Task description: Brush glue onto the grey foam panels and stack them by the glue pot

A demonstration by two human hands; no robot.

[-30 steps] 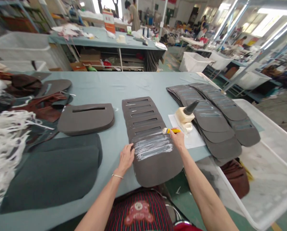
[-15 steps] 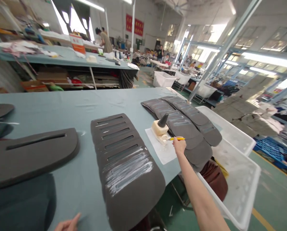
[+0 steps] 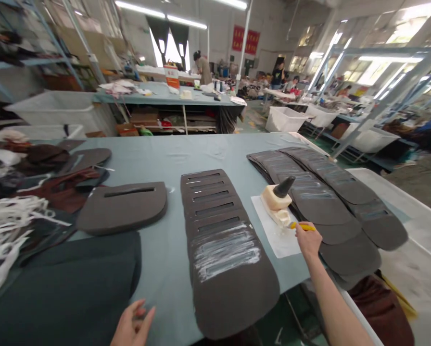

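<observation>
My right hand [image 3: 308,240] grips a brush with a yellow handle [image 3: 307,227]. The brush tip reaches a pale glue-smeared holder [image 3: 282,217] at the foot of a cream bottle with a black cone nozzle [image 3: 284,186]. Both rest on a white sheet [image 3: 285,249]. Left of the sheet lies a row of overlapped dark grey slotted panels [image 3: 233,302], with streaky white glue across the nearer part. My left hand [image 3: 134,323], fingers apart, holds nothing at the table's front, between the panels and dark folded material [image 3: 74,288].
More glue-streaked panels [image 3: 338,211] overlap at the right table edge, beside white bins [image 3: 424,250]. A thick slotted pad [image 3: 125,211], brown pieces and white straps [image 3: 9,240] lie on the left. Another table [image 3: 146,98] and several people stand beyond.
The view has swung left, so everything sits further right. My left hand has come further into view with its fingers apart. The brush in my right hand remains at the glue holder.
</observation>
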